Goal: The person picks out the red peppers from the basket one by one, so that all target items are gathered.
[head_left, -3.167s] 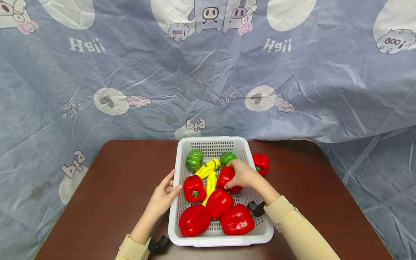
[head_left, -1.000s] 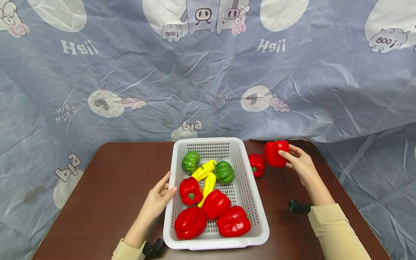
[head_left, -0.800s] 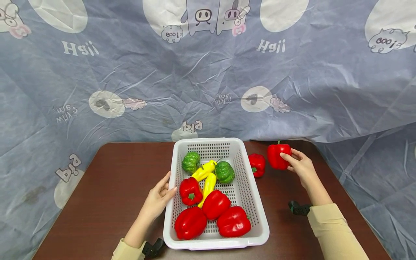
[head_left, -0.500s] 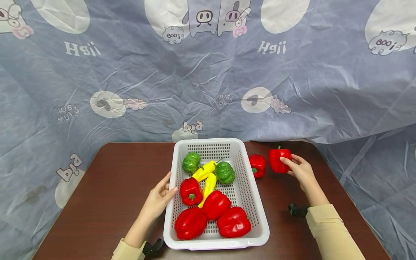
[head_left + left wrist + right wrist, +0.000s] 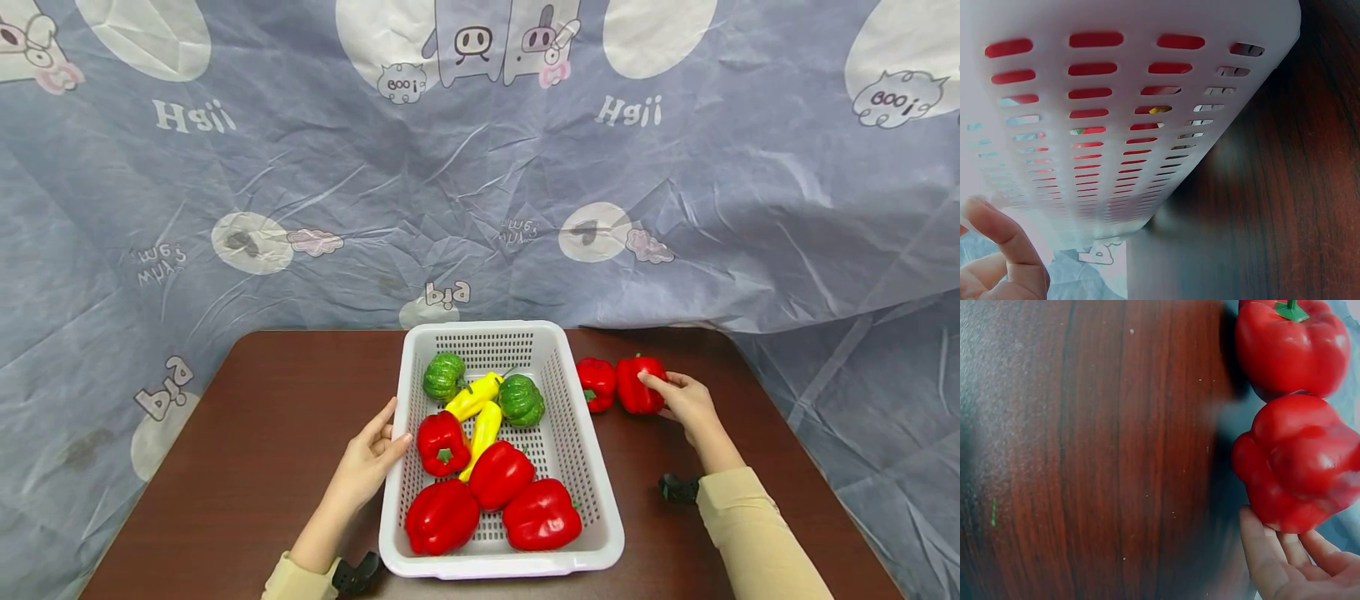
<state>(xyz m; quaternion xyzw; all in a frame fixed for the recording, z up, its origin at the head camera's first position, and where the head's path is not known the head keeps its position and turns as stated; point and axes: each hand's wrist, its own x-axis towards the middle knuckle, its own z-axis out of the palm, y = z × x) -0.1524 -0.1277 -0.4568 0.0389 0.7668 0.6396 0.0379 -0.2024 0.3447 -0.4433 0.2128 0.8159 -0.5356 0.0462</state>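
Observation:
My right hand (image 5: 690, 407) holds a red bell pepper (image 5: 640, 385) by its right side, thumb on top, at the back right of the table. Against or right beside it is another red bell pepper (image 5: 596, 384); the right wrist view shows the held pepper (image 5: 1300, 464) with its lobed end toward the camera. My left hand (image 5: 363, 462) grips the left rim of a white plastic basket (image 5: 498, 567), its thumb over the edge. Inside lie several red bell peppers (image 5: 442, 517), two yellow peppers (image 5: 472, 397) and two green striped pumpkins (image 5: 521, 400).
The basket stands on a dark brown wooden table (image 5: 300, 392). Behind the table hangs a grey-blue printed cloth (image 5: 480, 167). A black strap device (image 5: 678, 488) sits at the right wrist, another black device (image 5: 358, 573) at the left.
My right hand has taken a red bell pepper out of the basket, carried it right, then lowered it beside the other pepper outside. My left hand has stayed at the basket's rim.

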